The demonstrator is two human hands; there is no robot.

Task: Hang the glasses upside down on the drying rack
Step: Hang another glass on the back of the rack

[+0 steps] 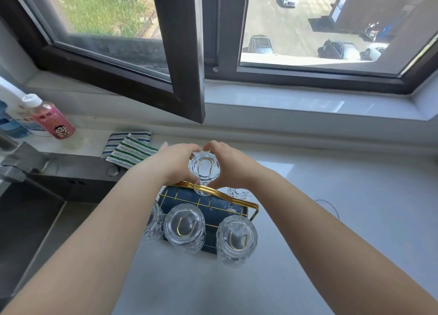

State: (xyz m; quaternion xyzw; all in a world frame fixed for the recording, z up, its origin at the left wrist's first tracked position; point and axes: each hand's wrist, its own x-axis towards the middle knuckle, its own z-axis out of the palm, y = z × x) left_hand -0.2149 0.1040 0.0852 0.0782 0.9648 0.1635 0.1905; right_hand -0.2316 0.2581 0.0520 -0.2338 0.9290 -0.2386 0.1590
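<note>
Here, in the middle of the frame, I have both hands around one clear glass. My left hand grasps it from the left side and my right hand grasps it from the right, the fingertips almost meeting above it. The glass is upside down, its base turned to the camera, and through the base I see a golden wire loop of the drying rack inside it. It is at the far side of the rack, just over the golden handle bar.

The rack has a dark blue tray with a thin golden grid, and it stands on the pale countertop in the lower middle of the frame. Two more glasses hang upside down on the near side: one glass at lower centre and one to the right of it, each with a golden loop visible inside. A further glass shows partly at the left edge of the rack, behind my left forearm, and another one partly behind my right wrist.

In the left of the frame there is a dark sink, two striped cloths beside it, and a pink bottle in the upper left near the window.
</note>
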